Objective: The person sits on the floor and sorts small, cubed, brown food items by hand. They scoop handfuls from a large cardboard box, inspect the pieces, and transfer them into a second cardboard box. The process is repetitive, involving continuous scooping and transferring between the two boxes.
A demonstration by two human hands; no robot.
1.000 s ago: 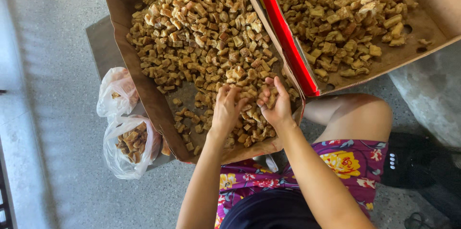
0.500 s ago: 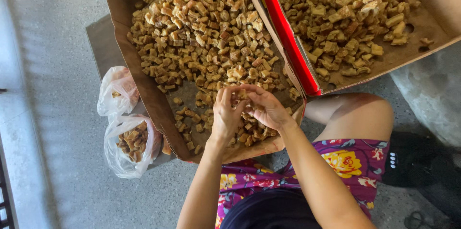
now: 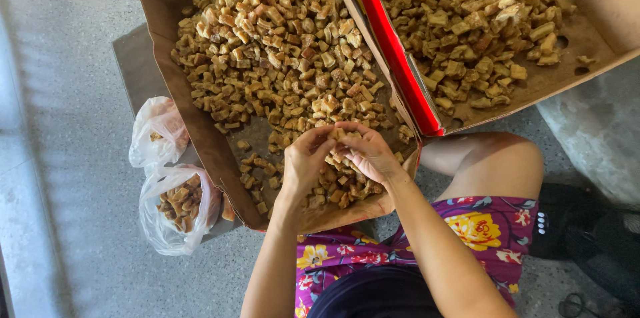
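A brown cardboard box [image 3: 193, 111] lies open before me, filled with several small tan and brown chunks [image 3: 280, 58]. My left hand [image 3: 305, 161] and my right hand [image 3: 369, 153] meet above the box's near end. Their fingertips pinch the same small tan chunk [image 3: 339, 135] between them. More chunks lie under my hands along the near wall of the box.
A second cardboard box with a red edge [image 3: 390, 48] holds similar chunks at the right. Two clear plastic bags [image 3: 175, 208] with a few chunks sit on the grey floor left of the box. My bent knee [image 3: 497, 161] is at the right, a dark object beyond it.
My hands were spread flat over the chunks a second ago. They have since drawn together and lifted, closing their fingertips on one chunk.
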